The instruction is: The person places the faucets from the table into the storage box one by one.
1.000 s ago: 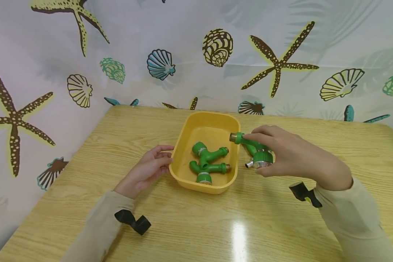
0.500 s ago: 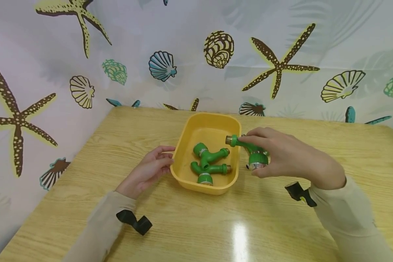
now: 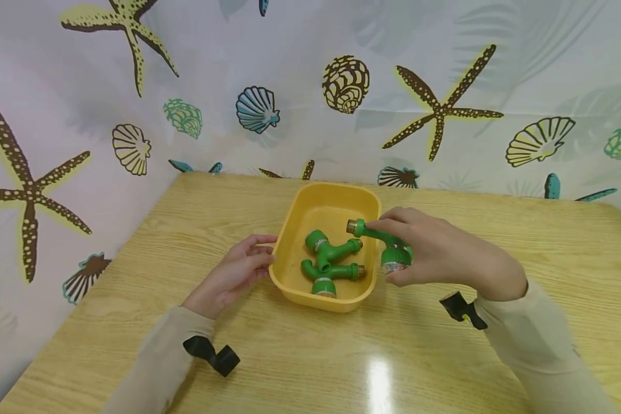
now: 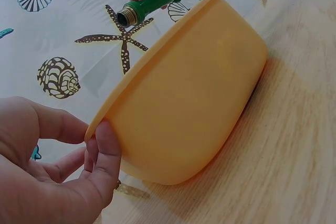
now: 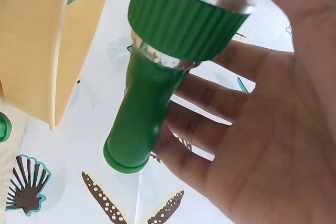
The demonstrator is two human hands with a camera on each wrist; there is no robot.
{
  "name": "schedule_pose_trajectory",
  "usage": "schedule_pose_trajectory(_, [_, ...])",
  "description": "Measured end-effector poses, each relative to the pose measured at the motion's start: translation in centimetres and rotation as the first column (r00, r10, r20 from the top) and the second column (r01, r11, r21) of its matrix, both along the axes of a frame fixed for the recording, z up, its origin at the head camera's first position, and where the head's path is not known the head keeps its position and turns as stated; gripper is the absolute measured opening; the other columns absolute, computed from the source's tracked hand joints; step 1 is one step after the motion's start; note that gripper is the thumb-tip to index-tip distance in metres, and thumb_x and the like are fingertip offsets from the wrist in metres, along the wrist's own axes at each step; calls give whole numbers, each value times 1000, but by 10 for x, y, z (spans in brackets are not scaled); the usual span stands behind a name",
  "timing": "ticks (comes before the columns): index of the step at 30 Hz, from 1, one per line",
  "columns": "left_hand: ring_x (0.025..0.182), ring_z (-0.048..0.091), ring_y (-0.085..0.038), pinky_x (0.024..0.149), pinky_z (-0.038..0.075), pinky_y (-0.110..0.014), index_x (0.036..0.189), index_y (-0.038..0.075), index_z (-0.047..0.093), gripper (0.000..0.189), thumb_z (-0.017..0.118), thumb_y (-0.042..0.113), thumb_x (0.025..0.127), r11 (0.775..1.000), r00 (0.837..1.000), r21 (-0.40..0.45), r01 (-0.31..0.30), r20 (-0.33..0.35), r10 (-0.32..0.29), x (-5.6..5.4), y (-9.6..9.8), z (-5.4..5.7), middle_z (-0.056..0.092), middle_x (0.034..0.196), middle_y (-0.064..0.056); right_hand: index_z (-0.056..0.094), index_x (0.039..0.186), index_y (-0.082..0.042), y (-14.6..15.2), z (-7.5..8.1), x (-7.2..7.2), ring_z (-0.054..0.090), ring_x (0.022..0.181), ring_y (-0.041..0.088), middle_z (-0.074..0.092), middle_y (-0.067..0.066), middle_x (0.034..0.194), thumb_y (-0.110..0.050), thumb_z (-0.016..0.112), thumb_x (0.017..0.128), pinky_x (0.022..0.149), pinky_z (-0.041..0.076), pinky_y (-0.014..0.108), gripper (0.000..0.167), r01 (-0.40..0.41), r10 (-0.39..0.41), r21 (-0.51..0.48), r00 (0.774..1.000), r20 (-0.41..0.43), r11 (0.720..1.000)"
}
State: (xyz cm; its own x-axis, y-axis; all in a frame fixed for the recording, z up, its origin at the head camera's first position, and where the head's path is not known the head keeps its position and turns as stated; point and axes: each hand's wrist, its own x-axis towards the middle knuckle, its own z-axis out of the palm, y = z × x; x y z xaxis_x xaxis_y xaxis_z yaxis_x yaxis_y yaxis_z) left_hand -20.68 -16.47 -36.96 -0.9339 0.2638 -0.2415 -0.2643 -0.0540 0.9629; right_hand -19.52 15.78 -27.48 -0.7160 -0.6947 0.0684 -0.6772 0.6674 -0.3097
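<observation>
Fingers of the right hand, bent part-way, hold a green tap above the right rim of a yellow tub, its threaded end pointing inward. The left hand pinches the tub's left edge. Two more green taps lie inside the tub, which stands on the bench.

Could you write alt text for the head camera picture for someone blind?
A person's right hand holds a green tap partly over a yellow tub containing two similar taps; the left hand holds its left rim. Wooden table, seashell-patterned backdrop.
</observation>
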Motion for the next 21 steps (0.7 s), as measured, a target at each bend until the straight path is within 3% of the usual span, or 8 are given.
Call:
schedule_pose_trajectory(11, [83,53,-16,71,47,-25,138,-6,34,43,46,-4,96,1000,1000,-20,15,-6,-15,0,-1,3,47,104,-10,52,138,-6,-11,-2,1,53,98,24,52,14,124,-23,78,76,79,46,40,69,6,-6,-1,1000,-10,1000])
schedule_pose_trajectory(21, [85,54,-17,72,49,-26,138,-5,34,44,47,-4,96,998,998,-14,56,-3,-56,-3,-3,2,46,106,-12,53,136,-7,-20,-1,0,54,103,27,53,14,124,-21,78,76,82,47,44,67,-30,30,-5,999,-40,1000])
